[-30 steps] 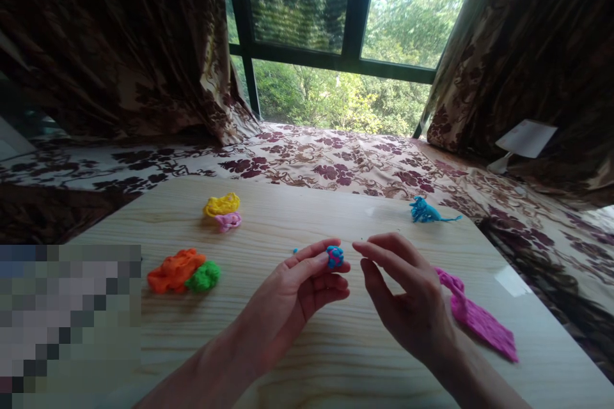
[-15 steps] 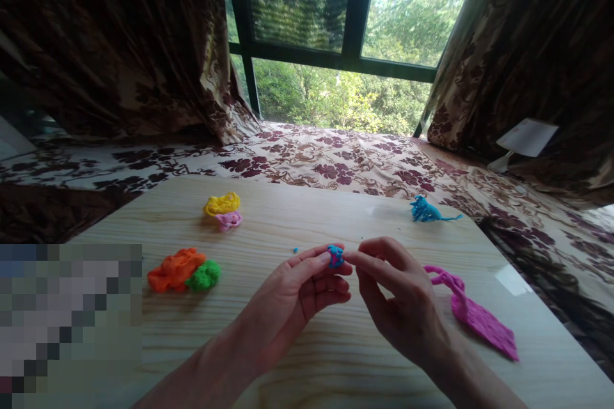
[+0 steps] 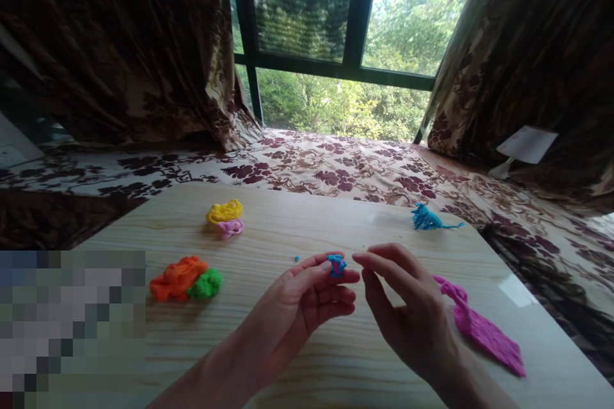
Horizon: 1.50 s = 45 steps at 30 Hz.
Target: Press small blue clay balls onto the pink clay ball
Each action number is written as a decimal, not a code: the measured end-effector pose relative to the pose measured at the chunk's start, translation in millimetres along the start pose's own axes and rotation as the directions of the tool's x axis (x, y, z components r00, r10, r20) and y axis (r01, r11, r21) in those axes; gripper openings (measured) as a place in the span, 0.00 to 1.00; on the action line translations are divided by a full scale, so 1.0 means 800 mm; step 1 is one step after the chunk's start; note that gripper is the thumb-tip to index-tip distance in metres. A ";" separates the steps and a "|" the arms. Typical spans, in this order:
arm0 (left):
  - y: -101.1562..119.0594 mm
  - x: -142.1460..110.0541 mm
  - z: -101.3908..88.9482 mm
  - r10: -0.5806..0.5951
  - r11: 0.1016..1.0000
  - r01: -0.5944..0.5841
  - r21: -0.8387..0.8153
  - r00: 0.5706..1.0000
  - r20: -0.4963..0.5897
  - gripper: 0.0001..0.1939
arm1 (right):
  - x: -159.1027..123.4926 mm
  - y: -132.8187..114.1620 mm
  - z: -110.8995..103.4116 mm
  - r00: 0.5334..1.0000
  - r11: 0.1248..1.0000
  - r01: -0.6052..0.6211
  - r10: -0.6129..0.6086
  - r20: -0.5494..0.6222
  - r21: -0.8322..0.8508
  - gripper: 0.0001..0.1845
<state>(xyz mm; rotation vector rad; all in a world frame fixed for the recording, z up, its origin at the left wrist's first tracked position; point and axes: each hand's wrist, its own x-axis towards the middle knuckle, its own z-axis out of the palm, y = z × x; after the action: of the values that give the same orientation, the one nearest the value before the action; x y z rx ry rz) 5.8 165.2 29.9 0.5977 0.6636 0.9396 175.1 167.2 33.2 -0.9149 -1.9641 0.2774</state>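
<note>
Between the thumb and fingers of my left hand (image 3: 302, 294) sits a small modelling-clay figure (image 3: 336, 264), blue with pink in its middle and a bit of orange-red at its top edge. My right hand (image 3: 407, 300) is just to the right of it, thumb and index finger apart, and nothing shows between them. A tiny blue clay ball (image 3: 297, 258) lies on the table to the left of the figure. Close beyond my right wrist rests a flat magenta clay piece (image 3: 489, 332) with a looped strip at its upper end, partly hidden by the hand.
On the wooden table (image 3: 230, 358) at left lie orange clay (image 3: 177, 278), green clay (image 3: 205, 284), yellow clay (image 3: 224, 211) and pale pink clay (image 3: 231, 228). Stringy blue clay (image 3: 426, 217) is at the back right. Behind are patterned cloth (image 3: 336, 166), a small lamp (image 3: 527, 144) and a window.
My right hand's index finger has moved away from the clay figure, leaving a gap. My left hand keeps its hold. The whole view has shifted slightly downward.
</note>
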 end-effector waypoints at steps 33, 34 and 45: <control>-0.002 -0.005 0.010 0.018 1.000 -0.017 -0.022 0.999 0.043 0.12 | 0.000 -0.003 0.003 1.000 0.997 0.017 -0.016 0.006 -0.081 0.09; -0.002 -0.005 0.010 0.020 1.000 -0.019 -0.025 0.999 0.045 0.12 | 0.000 -0.002 0.003 1.000 0.997 0.017 -0.016 0.008 -0.080 0.09; -0.003 -0.005 0.014 0.040 0.999 -0.039 -0.021 0.997 0.063 0.11 | 0.001 -0.004 0.002 0.998 0.996 0.020 -0.014 0.066 -0.085 0.09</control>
<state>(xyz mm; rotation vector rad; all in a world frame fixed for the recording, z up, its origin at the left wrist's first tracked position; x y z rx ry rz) 13.4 159.0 36.3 0.6228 0.5873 0.9595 171.6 165.5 34.2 -0.9546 -2.0567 0.2171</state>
